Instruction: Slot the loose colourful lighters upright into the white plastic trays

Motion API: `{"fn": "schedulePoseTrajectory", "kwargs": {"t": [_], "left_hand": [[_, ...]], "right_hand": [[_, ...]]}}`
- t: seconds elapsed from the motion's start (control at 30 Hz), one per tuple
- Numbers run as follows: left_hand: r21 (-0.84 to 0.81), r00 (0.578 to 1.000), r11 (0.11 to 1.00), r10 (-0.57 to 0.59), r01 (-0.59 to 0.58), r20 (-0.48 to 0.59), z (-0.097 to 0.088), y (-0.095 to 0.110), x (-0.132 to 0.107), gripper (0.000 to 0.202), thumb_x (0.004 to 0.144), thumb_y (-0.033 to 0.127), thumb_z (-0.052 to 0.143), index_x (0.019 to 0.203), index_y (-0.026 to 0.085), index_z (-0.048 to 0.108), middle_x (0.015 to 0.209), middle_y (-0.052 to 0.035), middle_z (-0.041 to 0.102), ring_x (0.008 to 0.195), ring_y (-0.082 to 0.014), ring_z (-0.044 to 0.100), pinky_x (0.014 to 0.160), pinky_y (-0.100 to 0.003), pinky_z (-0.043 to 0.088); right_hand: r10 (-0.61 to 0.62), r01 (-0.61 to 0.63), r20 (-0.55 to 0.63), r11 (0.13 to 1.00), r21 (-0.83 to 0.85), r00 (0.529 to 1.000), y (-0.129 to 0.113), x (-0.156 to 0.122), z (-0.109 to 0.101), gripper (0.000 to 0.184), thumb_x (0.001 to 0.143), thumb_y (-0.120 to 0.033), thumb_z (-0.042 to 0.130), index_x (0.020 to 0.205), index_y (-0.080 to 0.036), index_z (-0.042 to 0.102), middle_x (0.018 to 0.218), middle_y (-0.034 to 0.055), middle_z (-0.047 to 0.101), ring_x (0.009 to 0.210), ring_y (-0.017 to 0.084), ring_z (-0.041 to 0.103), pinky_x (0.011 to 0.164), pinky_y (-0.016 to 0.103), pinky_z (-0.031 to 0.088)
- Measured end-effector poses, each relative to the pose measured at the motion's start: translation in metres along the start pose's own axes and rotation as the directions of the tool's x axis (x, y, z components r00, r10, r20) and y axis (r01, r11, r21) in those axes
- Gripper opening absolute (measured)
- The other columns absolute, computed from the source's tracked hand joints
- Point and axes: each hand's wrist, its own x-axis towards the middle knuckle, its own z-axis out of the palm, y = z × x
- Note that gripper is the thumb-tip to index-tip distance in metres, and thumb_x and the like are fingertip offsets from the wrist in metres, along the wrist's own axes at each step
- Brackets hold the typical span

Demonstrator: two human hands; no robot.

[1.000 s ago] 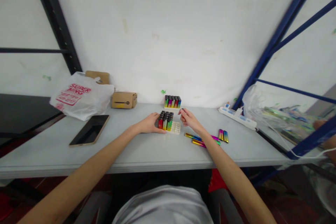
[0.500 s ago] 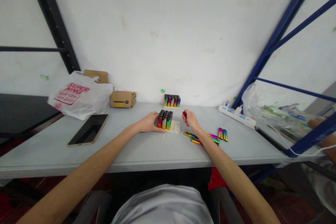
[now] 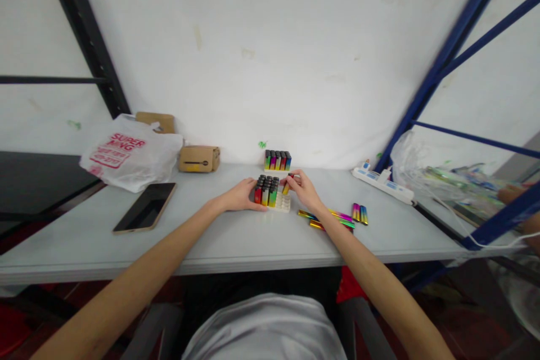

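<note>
My left hand (image 3: 240, 196) grips the left side of a white tray (image 3: 283, 203), its thumb along the front. Upright black-topped lighters (image 3: 266, 191) in red, silver and green fill the tray's left part, while bare slots show on its right. Between the fingertips of my right hand (image 3: 305, 189) is a single lighter (image 3: 287, 186), tilted, with a yellowish body, just above the bare slots. Several shiny metallic lighters (image 3: 320, 226) lie on the table under my right forearm, which partly hides them. Two more lighters (image 3: 360, 214) lie farther right.
A second full tray of lighters (image 3: 277, 161) stands against the wall. On the left are a phone (image 3: 145, 208), a plastic bag (image 3: 130, 152) and a cardboard box (image 3: 199, 158). A power strip (image 3: 383, 184) lies at the right by the blue rack post (image 3: 422, 90).
My right hand has brought its lighter left and over the tray's bare slots, and more of the lighter now shows. My left hand stays at the tray.
</note>
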Motion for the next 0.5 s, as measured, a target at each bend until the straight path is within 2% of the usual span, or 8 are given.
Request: {"fn": "schedulePoseTrajectory", "kwargs": {"t": [0.1,0.2,0.27,0.37,0.43,0.5], "left_hand": [[-0.005,1.0,1.0,-0.009,0.009,-0.008,0.0001,0.0002,-0.0002,0.08,0.063,0.071,0.077,0.121,0.018,0.062,0.112,-0.0112,0.064,0.104,-0.0327,0.058,0.097,-0.043,0.046],[-0.006,1.0,1.0,-0.013,0.013,-0.014,0.0006,-0.0006,0.0001,0.08,0.062,0.071,0.077,0.119,0.018,0.063,0.111,-0.0113,0.064,0.104,-0.0332,0.058,0.096,-0.044,0.047],[-0.006,1.0,1.0,-0.015,0.015,-0.015,0.0011,-0.0014,0.0005,0.079,0.062,0.071,0.077,0.118,0.017,0.063,0.11,-0.0115,0.063,0.103,-0.0333,0.059,0.095,-0.043,0.047],[0.006,1.0,1.0,-0.015,0.016,-0.018,0.0018,-0.0025,0.0008,0.08,0.061,0.073,0.077,0.116,0.017,0.063,0.109,-0.0112,0.063,0.102,-0.0332,0.059,0.094,-0.044,0.048],[0.016,1.0,1.0,-0.012,0.013,-0.016,0.0023,-0.0034,0.0007,0.08,0.061,0.073,0.076,0.116,0.017,0.063,0.108,-0.0112,0.063,0.102,-0.033,0.059,0.095,-0.043,0.048],[0.019,1.0,1.0,-0.012,0.012,-0.015,0.0027,-0.0043,0.0005,0.079,0.062,0.073,0.076,0.116,0.017,0.063,0.108,-0.0111,0.062,0.103,-0.0327,0.058,0.095,-0.044,0.048]], "right_hand": [[-0.013,0.013,-0.017,1.0,0.007,1.0,-0.0014,-0.002,0.0004,0.037,0.09,-0.057,0.058,0.104,-0.025,0.047,0.104,0.0077,0.073,0.096,0.02,0.068,0.088,0.039,0.053],[-0.065,0.065,0.016,0.997,-0.038,0.998,-0.0007,-0.0033,0.0016,0.032,0.093,-0.054,0.054,0.104,-0.026,0.045,0.113,0.0083,0.071,0.101,0.019,0.067,0.087,0.036,0.052],[-0.099,0.105,0.048,0.982,-0.156,0.994,0.0003,-0.0037,0.0027,0.028,0.094,-0.05,0.053,0.105,-0.025,0.046,0.103,0.006,0.072,0.09,0.019,0.067,0.082,0.034,0.052],[-0.123,0.154,0.103,0.908,-0.39,0.987,0.0006,-0.0036,0.0042,0.022,0.095,-0.041,0.053,0.107,-0.024,0.048,0.079,0.0002,0.067,0.07,0.018,0.062,0.073,0.033,0.049],[-0.134,0.183,0.138,0.866,-0.465,0.981,-0.0006,-0.0032,0.0046,0.019,0.096,-0.036,0.052,0.109,-0.023,0.05,0.077,0.0002,0.067,0.07,0.019,0.063,0.073,0.033,0.048],[-0.135,0.2,0.166,0.852,-0.483,0.977,-0.0029,-0.0032,0.0026,0.018,0.095,-0.033,0.054,0.111,-0.024,0.052,0.086,0.003,0.071,0.079,0.02,0.066,0.077,0.033,0.049]]}}
